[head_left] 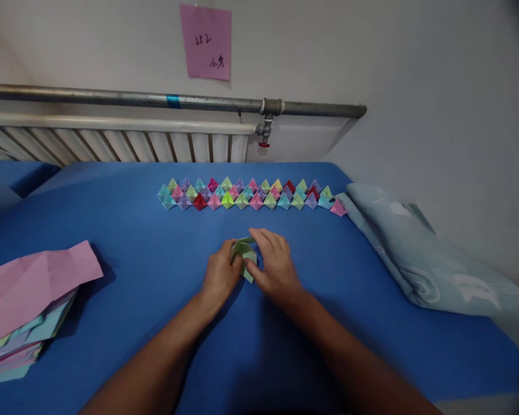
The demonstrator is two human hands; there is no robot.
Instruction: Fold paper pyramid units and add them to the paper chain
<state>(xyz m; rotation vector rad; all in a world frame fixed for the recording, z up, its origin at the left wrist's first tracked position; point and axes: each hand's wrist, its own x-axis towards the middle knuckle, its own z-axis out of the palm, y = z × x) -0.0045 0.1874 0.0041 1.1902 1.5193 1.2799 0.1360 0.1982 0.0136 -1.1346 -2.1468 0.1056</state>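
A partly folded piece of light green paper is between my two hands, above the middle of the blue surface. My left hand grips its left side, thumb pressed on the near face. On the right side, my right hand has its thumb against the paper and its fingers curled over the far edge. Part of the paper is hidden by my fingers. Beyond my hands, several folded paper pieces in pink, green, blue, purple and red stand in neat rows.
A stack of coloured paper sheets lies at the left, a creased pink one on top. A folded pale blue blanket rests along the right. Behind the blue surface are a radiator, a metal pipe and a pink note.
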